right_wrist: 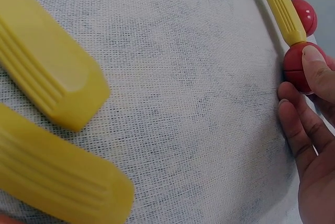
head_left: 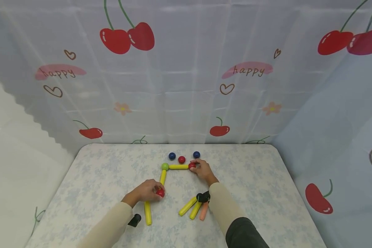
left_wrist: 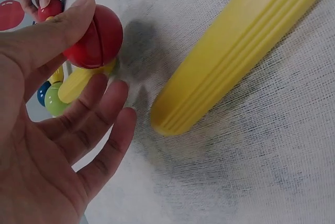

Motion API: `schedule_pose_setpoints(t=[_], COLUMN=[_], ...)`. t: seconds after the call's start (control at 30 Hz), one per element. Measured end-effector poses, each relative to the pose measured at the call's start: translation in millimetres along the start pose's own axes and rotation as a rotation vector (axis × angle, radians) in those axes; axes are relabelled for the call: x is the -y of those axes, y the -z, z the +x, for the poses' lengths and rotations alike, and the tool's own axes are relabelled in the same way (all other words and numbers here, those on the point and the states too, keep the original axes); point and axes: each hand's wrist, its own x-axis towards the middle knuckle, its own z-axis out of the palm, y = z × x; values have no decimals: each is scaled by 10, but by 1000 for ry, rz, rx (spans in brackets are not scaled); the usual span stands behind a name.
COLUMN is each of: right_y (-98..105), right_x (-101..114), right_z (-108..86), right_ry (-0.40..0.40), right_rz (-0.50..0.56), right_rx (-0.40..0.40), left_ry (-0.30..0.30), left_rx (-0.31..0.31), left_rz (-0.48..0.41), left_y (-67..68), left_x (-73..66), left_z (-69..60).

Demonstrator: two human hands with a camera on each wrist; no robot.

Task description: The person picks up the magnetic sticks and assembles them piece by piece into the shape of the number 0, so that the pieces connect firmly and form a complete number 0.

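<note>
My left hand (head_left: 146, 190) pinches a red ball (left_wrist: 102, 38) between thumb and fingers, at the near end of a yellow rod (head_left: 163, 178). That rod runs up to a green ball (head_left: 165, 166). From the green ball a second yellow rod (head_left: 178, 167) extends right to another red ball (right_wrist: 296, 72), which my right hand (head_left: 203, 170) holds with thumb and fingertips. A loose yellow rod (left_wrist: 230, 59) lies on the table just below my left hand. Whether the left red ball touches its rod is partly hidden by my fingers.
Behind the rods sit two blue balls, left (head_left: 172, 156) and right (head_left: 196, 154), with a red ball (head_left: 181, 159) between. Two yellow rods (head_left: 187, 206) and an orange rod (head_left: 204, 212) lie beside my right forearm. A cherry-printed curtain (head_left: 186, 103) rises behind the table (head_left: 111, 162).
</note>
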Motion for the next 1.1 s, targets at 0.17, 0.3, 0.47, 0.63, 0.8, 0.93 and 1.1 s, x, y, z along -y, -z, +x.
schedule_pose_setpoints(t=[0.17, 0.3, 0.47, 0.63, 0.8, 0.93, 1.1], right_y=[5, 8, 2, -5, -12, -10, -8], right_x=[4, 14, 17, 8, -8, -10, -19], right_z=[1, -3, -5, -4, 3, 4, 15], right_ry=[-6, -7, -11, -5, -12, -10, -15], right_rz=[0, -2, 2, -6, 8, 12, 14], right_rx=[-2, -3, -5, -5, -7, -7, -4], left_ry=[11, 4, -37, -79, -112, -115, -102], left_rx=[4, 2, 0, -4, -21, -29, -24], left_rz=[-2, -24, -44, -59, -65, -75, -83], left_y=[-61, -94, -119, -154, -183, -194, -189], left_x=[38, 60, 64, 70, 85, 86, 59], left_z=[31, 64, 82, 79, 78, 76, 64])
